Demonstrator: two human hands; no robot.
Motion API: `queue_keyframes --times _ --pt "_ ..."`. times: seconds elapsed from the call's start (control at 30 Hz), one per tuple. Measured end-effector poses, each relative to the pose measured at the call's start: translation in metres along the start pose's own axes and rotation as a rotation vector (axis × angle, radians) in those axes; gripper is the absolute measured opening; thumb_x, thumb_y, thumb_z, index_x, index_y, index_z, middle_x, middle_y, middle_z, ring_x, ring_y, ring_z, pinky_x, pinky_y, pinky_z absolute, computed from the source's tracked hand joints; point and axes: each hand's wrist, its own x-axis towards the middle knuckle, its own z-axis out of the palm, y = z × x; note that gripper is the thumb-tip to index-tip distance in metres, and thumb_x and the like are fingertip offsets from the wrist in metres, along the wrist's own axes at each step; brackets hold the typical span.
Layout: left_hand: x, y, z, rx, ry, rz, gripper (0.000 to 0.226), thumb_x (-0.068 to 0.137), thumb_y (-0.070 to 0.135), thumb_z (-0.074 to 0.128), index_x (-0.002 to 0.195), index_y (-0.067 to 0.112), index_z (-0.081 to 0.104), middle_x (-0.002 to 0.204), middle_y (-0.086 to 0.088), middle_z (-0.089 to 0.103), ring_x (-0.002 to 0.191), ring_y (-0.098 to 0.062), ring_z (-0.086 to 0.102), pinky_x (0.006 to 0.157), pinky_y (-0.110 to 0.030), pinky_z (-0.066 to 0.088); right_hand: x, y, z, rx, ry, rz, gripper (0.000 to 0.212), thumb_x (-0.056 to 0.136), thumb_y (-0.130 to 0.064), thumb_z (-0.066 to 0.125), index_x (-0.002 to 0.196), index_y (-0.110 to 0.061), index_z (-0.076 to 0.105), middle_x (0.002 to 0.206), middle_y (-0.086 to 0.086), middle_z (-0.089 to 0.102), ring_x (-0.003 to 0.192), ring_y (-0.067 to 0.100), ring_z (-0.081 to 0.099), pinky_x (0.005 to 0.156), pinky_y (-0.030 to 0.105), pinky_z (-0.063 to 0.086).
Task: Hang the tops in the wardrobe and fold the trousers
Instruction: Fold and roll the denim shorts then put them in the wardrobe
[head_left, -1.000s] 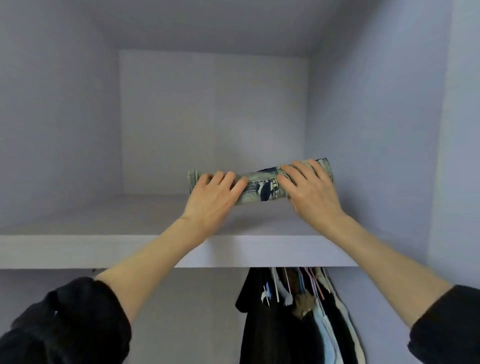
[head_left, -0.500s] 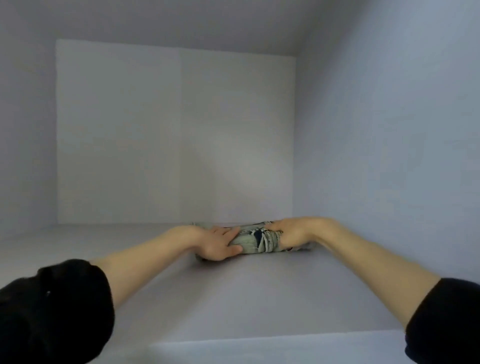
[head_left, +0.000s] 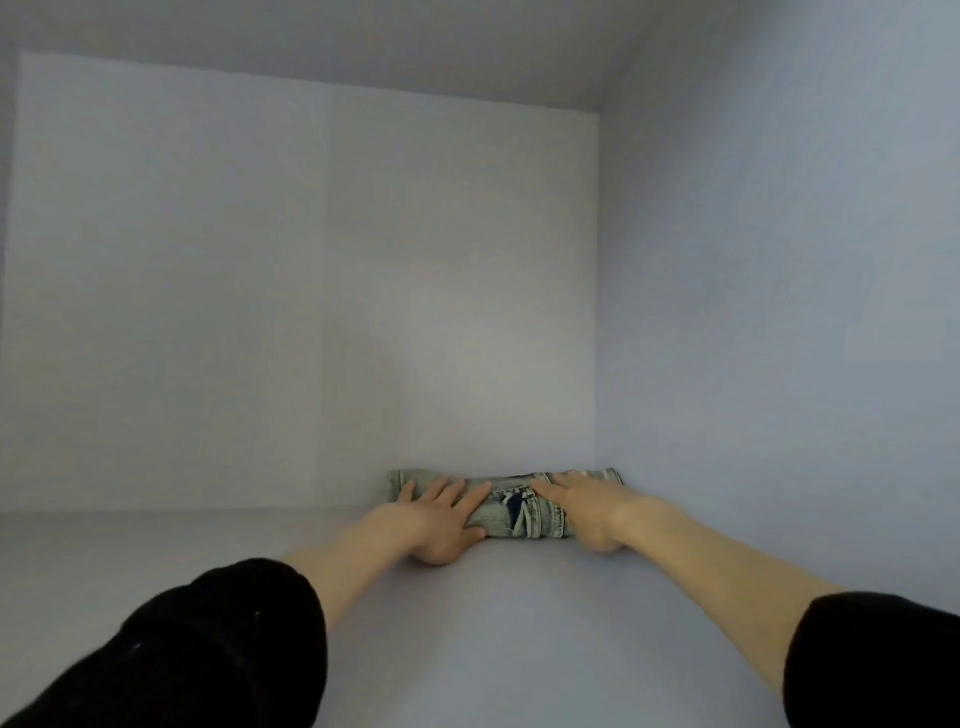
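A tight roll of folded trousers (head_left: 511, 506) lies on the wardrobe shelf (head_left: 519, 639), far back in the right rear corner, its long side against the back panel (head_left: 311, 291) and its right end close to the right side wall (head_left: 779, 312). The fabric is pale, washed denim, greenish grey, with visible stitched seams and a patch of dark blue showing at the middle of the roll. Its shape is a short, flattened cylinder lying crosswise.

The left hand (head_left: 441, 519) lies on the left half of the roll, fingers straight and spread over the top, thumb low against the near side, the heel of the palm down on the shelf. The right hand (head_left: 587, 512) rests on the right half in the same flat way, fingers stretched along the denim; neither hand is clenched and neither curls round the cloth. Both forearms are bare, with black sleeves (head_left: 197, 654) pushed up, the fabric matte and soft-looking.

The shelf, back panel, side wall and ceiling are smooth, flat, pale grey-lilac boards without grain or hardware. A faint vertical seam runs down the back panel.

The underside of the roll and the parts beneath the palms are hidden. The far left wall is barely in view at the frame edge, and both sleeves are cut off at the bottom edge.
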Motion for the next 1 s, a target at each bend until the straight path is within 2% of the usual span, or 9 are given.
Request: queue_keyframes --times 0.1,0.23,0.33,0.43,0.57,0.67,0.73,0.83,1.0 --pt "0.024 -0.005 0.004 -0.012 -0.006 -0.012 0.063 0.098 0.055 0.016 0.148 0.031 -0.014 0.159 0.002 -0.009 0.145 -0.017 -0.012 0.115 -0.050 -0.009 0.021 0.005 0.009 0.148 0.002 0.018 0.072 0.094 -0.007 0.036 0.151 -0.022 -0.005 0.159 0.005 -0.003 0.146 0.021 -0.001 0.119 0.038 0.005" --pt "0.032 -0.006 0.007 -0.025 -0.010 -0.015 0.065 0.096 0.059 0.015 0.148 0.031 -0.013 0.159 0.001 -0.007 0.145 -0.017 -0.013 0.114 -0.051 -0.012 0.039 0.006 0.016 0.233 -0.004 0.051 0.069 0.094 -0.016 0.032 0.151 -0.027 -0.004 0.159 0.001 -0.007 0.146 0.018 -0.007 0.118 0.039 -0.006" --pt "0.025 -0.007 0.006 -0.017 0.025 0.006 0.066 0.096 0.059 0.015 0.149 0.031 -0.012 0.159 0.001 -0.005 0.145 -0.017 -0.009 0.115 -0.050 -0.011 0.037 0.007 0.017 0.281 0.001 0.056 0.069 0.093 -0.016 0.032 0.151 -0.028 -0.004 0.159 0.000 -0.007 0.146 0.017 -0.009 0.119 0.039 -0.006" --pt "0.008 -0.014 -0.008 0.121 0.072 0.036 0.067 0.095 0.061 0.015 0.149 0.029 -0.010 0.159 0.003 -0.007 0.146 -0.018 -0.009 0.116 -0.047 -0.008 0.024 0.005 0.012 0.255 0.035 0.060 0.065 0.097 -0.020 0.029 0.150 -0.027 -0.008 0.159 0.000 -0.010 0.146 0.016 -0.010 0.119 0.039 -0.007" --pt "-0.036 -0.014 -0.048 0.066 0.185 0.066 0.066 0.097 0.057 0.021 0.150 0.028 -0.005 0.159 0.002 -0.007 0.146 -0.019 -0.007 0.118 -0.042 -0.001 -0.019 0.003 -0.006 0.235 0.051 0.098 0.058 0.101 -0.024 0.025 0.151 -0.024 -0.004 0.159 0.002 -0.006 0.146 0.016 -0.003 0.118 0.038 0.004" --pt "-0.078 -0.006 -0.061 0.040 0.220 0.114 0.065 0.098 0.050 0.028 0.151 0.027 -0.003 0.159 -0.001 -0.003 0.146 -0.020 -0.001 0.118 -0.041 0.007 -0.068 -0.009 -0.022 0.309 0.082 0.114 0.054 0.102 -0.024 0.028 0.151 -0.022 0.007 0.159 0.006 0.006 0.146 0.019 0.009 0.118 0.032 0.014" --pt "-0.111 0.004 -0.063 0.024 0.261 0.167 0.064 0.099 0.044 0.035 0.151 0.026 0.002 0.159 -0.003 0.007 0.145 -0.021 0.007 0.117 -0.038 0.013 -0.106 -0.022 -0.033 0.338 0.133 0.130 0.053 0.101 -0.026 0.032 0.151 -0.023 0.015 0.157 0.006 0.018 0.143 0.022 0.022 0.115 0.031 0.021" --pt "-0.167 0.026 -0.067 -0.038 0.411 0.288 0.057 0.098 0.037 0.040 0.149 0.023 0.017 0.150 -0.004 0.030 0.138 -0.020 0.026 0.110 -0.029 0.024 -0.171 -0.048 -0.049 0.316 0.232 0.174 0.050 0.100 -0.027 0.035 0.148 -0.024 0.023 0.151 0.004 0.032 0.136 0.023 0.035 0.109 0.034 0.031" --pt "-0.255 0.063 -0.058 -0.371 0.673 0.442 0.048 0.098 0.031 0.043 0.144 0.023 0.032 0.145 -0.001 0.040 0.135 -0.018 0.032 0.109 -0.032 0.029 -0.282 -0.083 -0.058 0.379 0.408 0.367 0.044 0.099 -0.028 0.036 0.142 -0.022 0.034 0.139 0.005 0.047 0.124 0.029 0.047 0.100 0.039 0.040"
